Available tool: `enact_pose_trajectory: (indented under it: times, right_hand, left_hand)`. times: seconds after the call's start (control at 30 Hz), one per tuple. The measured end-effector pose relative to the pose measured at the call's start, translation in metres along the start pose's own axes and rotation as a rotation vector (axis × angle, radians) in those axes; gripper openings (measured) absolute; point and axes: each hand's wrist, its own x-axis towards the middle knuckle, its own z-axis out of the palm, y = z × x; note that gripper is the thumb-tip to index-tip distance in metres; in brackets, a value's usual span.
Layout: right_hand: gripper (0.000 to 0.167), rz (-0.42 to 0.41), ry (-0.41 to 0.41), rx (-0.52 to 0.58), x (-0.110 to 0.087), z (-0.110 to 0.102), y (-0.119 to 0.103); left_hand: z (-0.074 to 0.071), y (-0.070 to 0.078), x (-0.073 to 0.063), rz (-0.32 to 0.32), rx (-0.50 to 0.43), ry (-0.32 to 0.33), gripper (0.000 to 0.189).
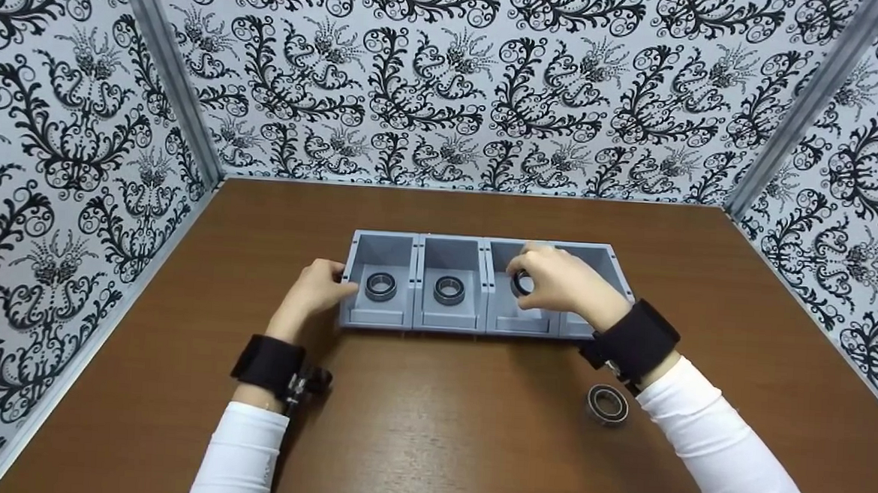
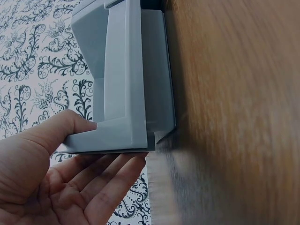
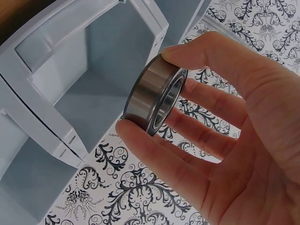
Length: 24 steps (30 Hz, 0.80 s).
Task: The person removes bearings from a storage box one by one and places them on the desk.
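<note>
My right hand [image 1: 561, 281] pinches a ball bearing [image 3: 152, 96] between thumb and index finger, above the third compartment from the left of a grey bin row [image 1: 450, 322]. In the right wrist view the bearing is tilted, its steel outer ring facing the bin. My left hand [image 1: 315, 289] grips the left side wall of the row, thumb inside and fingers outside, as the left wrist view shows. One bearing [image 1: 381, 287] lies flat in the leftmost compartment, another bearing [image 1: 449, 290] in the second. My right hand and wrist hide much of the rightmost compartment.
A further bearing [image 1: 607, 405] lies on the brown wooden table [image 1: 429, 426], in front of the row and near my right forearm. Patterned panels [image 1: 447, 89] stand behind and at both sides. Black straps with small cameras sit on both wrists.
</note>
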Motion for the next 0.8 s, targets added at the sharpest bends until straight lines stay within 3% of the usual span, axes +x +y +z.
enact_pose_trajectory:
  times: [0.2,0.53,0.8]
  right_hand:
    - [0.037,0.005,-0.002,-0.006,-0.004,0.0,-0.004]
    - [0.035,0.005,-0.002,-0.003,-0.01,-0.001,-0.009]
    - [0.036,0.0,-0.002,0.009,-0.013,-0.003,-0.013]
  left_hand:
    - [0.0,0.0,0.0,0.002,0.006,0.0,0.019]
    - [0.0,0.002,0.0,0.001,0.006,-0.004,0.029]
    - [0.0,0.001,-0.001,-0.004,0.001,0.0,0.021]
